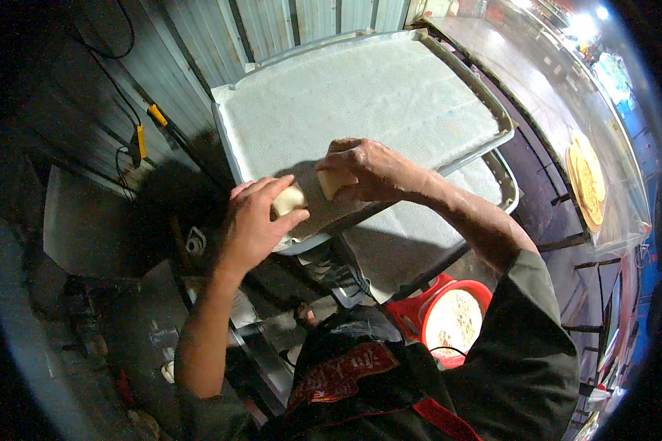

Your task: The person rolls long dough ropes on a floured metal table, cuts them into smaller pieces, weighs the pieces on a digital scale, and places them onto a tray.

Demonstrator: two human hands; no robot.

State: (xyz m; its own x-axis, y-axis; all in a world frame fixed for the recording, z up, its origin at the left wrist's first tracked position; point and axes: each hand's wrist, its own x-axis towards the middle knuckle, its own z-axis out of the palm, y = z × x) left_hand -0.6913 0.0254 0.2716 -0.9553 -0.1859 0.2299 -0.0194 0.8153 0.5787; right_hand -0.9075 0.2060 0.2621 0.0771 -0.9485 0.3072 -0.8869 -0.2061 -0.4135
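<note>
My left hand (259, 220) curls its thumb and fingers around a pale, rounded dough piece (289, 199) at the near left corner of the upper tray. Just to the right, my right hand (358, 171) grips a second pale dough piece (334, 182), partly hidden by the fingers. Both are over a metal baking tray (512, 132) lined with a light woven mesh sheet (358, 99). From this angle I cannot tell whether either piece touches the sheet. A second lined tray (419, 237) sits lower and nearer, partly covered by the first.
A red bucket (427, 311) of white, flour-like powder stands below the lower tray. At right, a stack of flatbreads (586, 182) rests on a counter (507, 49) with a clear plastic screen. Corrugated metal wall (198, 71) rises at left, with yellow-handled tools (141, 142) and cables hanging there.
</note>
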